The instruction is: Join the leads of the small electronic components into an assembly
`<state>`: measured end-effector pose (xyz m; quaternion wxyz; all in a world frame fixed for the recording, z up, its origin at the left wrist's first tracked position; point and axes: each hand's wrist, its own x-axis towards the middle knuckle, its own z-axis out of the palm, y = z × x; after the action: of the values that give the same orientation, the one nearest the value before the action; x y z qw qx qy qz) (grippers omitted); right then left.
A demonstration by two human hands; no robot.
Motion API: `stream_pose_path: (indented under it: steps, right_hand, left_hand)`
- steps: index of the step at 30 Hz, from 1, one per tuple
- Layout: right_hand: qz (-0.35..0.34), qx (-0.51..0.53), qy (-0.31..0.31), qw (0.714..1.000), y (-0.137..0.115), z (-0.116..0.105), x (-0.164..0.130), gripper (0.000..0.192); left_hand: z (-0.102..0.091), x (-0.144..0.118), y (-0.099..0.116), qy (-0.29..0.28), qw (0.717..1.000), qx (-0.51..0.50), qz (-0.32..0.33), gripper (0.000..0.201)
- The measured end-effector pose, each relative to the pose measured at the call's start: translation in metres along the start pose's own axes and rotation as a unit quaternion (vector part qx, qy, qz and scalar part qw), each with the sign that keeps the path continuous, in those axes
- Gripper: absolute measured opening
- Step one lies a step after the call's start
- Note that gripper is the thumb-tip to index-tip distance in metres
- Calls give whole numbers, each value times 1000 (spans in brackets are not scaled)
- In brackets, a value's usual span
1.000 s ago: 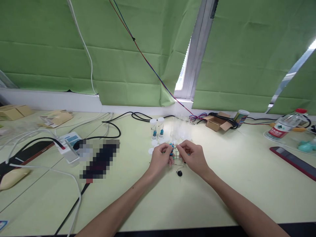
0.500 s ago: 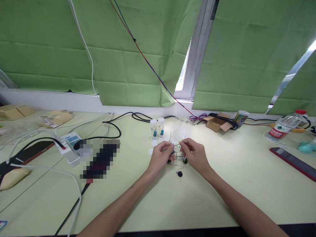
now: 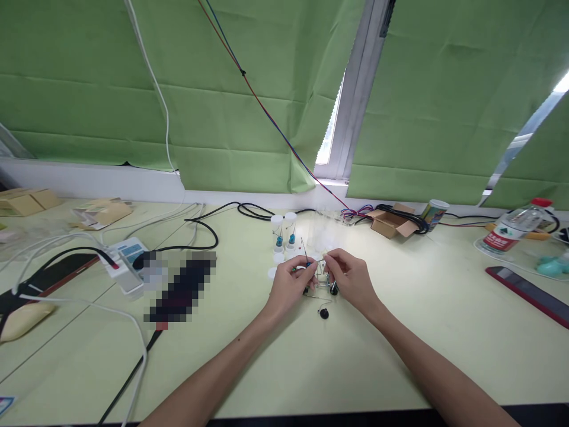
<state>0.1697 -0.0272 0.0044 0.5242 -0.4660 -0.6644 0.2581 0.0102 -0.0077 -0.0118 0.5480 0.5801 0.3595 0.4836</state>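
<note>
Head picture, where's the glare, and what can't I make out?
Head view: daylight glares at the window gap; the table shines beyond the right hand; a pixelated patch hides something; small parts beside the left hand are too tiny to tell.

vials behind left hand, bottle far right, power strip left

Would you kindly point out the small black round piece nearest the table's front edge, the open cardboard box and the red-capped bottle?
Small black round piece (image 3: 324, 314): head view, middle of its visible face.
Open cardboard box (image 3: 383, 229): head view, its front wall.
Red-capped bottle (image 3: 507, 233): head view, on its label.
</note>
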Motion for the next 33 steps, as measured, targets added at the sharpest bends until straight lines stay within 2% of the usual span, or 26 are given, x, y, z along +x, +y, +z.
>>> stream_pose_path:
  steps: [12,20,26,33]
  right_hand:
    - [14,38,-14,999,3,1,1,27]
    - [44,146,-47,987,4,-3,6,30]
    - [66,178,-62,980,4,-7,9,29]
    - [73,203,-59,975,5,-7,9,24]
  left_hand:
    - [-1,-2,6,10,999,42,13,28]
    - [-2,-1,10,11,999,-34,-24,28]
    - [0,-2,11,4,995,-96,-41,30]
    - [0,-3,9,-17,993,-104,-48,28]
